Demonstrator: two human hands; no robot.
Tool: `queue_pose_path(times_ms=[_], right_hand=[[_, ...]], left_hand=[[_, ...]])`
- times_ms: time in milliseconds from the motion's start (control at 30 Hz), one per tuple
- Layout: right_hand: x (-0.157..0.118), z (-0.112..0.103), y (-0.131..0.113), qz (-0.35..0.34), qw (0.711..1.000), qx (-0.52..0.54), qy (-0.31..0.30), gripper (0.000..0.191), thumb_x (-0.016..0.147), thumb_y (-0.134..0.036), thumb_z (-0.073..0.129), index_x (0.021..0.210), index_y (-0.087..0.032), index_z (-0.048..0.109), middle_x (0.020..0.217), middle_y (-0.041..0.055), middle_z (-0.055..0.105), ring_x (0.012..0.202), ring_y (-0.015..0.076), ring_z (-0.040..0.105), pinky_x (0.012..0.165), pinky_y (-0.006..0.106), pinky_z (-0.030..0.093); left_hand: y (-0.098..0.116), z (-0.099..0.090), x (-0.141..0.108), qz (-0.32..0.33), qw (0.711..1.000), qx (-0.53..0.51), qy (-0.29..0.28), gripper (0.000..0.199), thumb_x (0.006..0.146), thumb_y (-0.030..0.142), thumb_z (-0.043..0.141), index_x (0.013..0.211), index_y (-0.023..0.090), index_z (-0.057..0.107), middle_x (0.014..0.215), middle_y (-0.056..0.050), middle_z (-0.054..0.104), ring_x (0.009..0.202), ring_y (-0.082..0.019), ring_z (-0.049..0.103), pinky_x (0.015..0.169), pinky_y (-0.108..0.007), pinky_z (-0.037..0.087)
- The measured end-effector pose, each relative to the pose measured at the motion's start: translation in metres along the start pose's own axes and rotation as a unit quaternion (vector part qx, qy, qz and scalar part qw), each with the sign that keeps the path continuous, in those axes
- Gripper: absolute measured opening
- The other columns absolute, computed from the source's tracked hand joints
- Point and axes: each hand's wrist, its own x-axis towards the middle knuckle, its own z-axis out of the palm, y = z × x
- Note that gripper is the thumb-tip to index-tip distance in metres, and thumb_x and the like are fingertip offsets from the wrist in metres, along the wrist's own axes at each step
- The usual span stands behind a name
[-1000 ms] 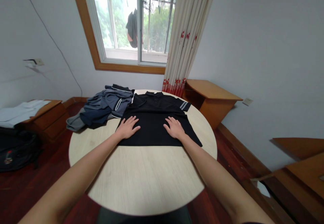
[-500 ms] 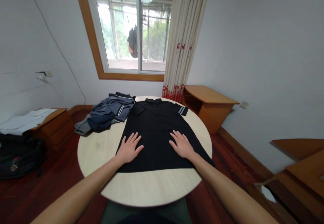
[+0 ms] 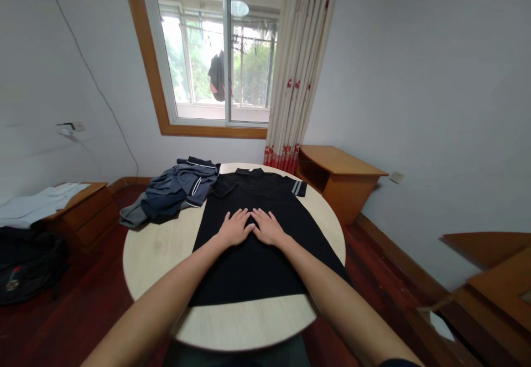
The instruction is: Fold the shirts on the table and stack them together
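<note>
A black polo shirt [image 3: 253, 270] lies spread on the round table [image 3: 160, 251], its collar toward the window and its hem toward me. Two grey stripes mark the sleeve on the right. My left hand [image 3: 235, 227] rests flat on the middle of the shirt with fingers extended. Beside it, my right hand [image 3: 267, 226] also lies flat on the fabric, fingers stretched out. The two hands meet at the thumbs and index fingertips. Neither hand grips the cloth.
A heap of grey and navy clothes [image 3: 178, 187] sits at the table's back left. Behind the table are a wooden desk [image 3: 344, 162] and a curtain [image 3: 298, 79]. A low cabinet [image 3: 91, 212] with papers and a black bag [image 3: 29, 262] stand on the left.
Both hands have slid inward across the shirt, from near its two sides to its middle, where they now touch. The view has tilted slightly. The shirt stays spread out.
</note>
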Motion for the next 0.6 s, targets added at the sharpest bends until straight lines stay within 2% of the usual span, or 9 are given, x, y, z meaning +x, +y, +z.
queue_pose_path(times_ms=[67, 167, 333, 467, 600], right_hand=[[0.007, 0.008, 0.004, 0.007, 1.0, 0.007, -0.019, 0.064, 0.103, -0.05, 0.029, 0.158, -0.018, 0.031, 0.166, 0.0074, 0.023, 0.154, 0.0238, 0.016, 0.124, 0.049, 0.011], [0.0, 0.011, 0.028, 0.032, 0.999, 0.002, -0.016, 0.072, 0.101, -0.061, 0.023, 0.159, -0.017, 0.028, 0.167, 0.0065, 0.019, 0.155, 0.0234, 0.013, 0.124, 0.048, 0.009], [-0.024, -0.001, 0.089, 0.126, 0.991, -0.032, 0.008, 0.076, 0.101, -0.063, 0.02, 0.16, -0.015, 0.026, 0.167, 0.0065, 0.018, 0.155, 0.0234, 0.012, 0.124, 0.045, 0.011], [-0.036, -0.008, 0.121, 0.177, 0.983, -0.052, 0.019, 0.075, 0.101, -0.061, 0.023, 0.16, -0.015, 0.026, 0.167, 0.0074, 0.019, 0.155, 0.0244, 0.015, 0.124, 0.044, 0.015], [-0.042, -0.009, 0.126, 0.178, 0.982, -0.058, 0.022, 0.075, 0.101, -0.062, 0.023, 0.159, -0.014, 0.027, 0.167, 0.0089, 0.021, 0.154, 0.0248, 0.017, 0.124, 0.043, 0.016]], left_hand=[[-0.013, 0.013, 0.008, -0.022, 1.0, 0.008, -0.012, 0.062, 0.103, 0.051, 0.027, 0.157, 0.022, 0.034, 0.166, -0.007, 0.025, 0.154, -0.026, 0.019, 0.122, -0.057, 0.017], [-0.043, 0.025, 0.001, -0.051, 0.998, 0.029, 0.004, 0.067, 0.101, 0.057, 0.026, 0.158, 0.022, 0.033, 0.166, -0.006, 0.022, 0.155, -0.026, 0.015, 0.123, -0.054, 0.016], [-0.085, 0.021, -0.017, -0.112, 0.992, 0.054, 0.03, 0.076, 0.099, 0.063, 0.024, 0.158, 0.015, 0.031, 0.166, -0.009, 0.021, 0.154, -0.027, 0.017, 0.123, -0.048, 0.018], [-0.096, 0.019, -0.019, -0.119, 0.99, 0.066, 0.042, 0.076, 0.099, 0.062, 0.024, 0.158, 0.014, 0.033, 0.165, -0.01, 0.023, 0.154, -0.028, 0.019, 0.123, -0.048, 0.02], [-0.095, 0.02, -0.021, -0.12, 0.99, 0.069, 0.036, 0.076, 0.1, 0.061, 0.024, 0.158, 0.013, 0.032, 0.166, -0.011, 0.023, 0.154, -0.028, 0.018, 0.123, -0.047, 0.018]])
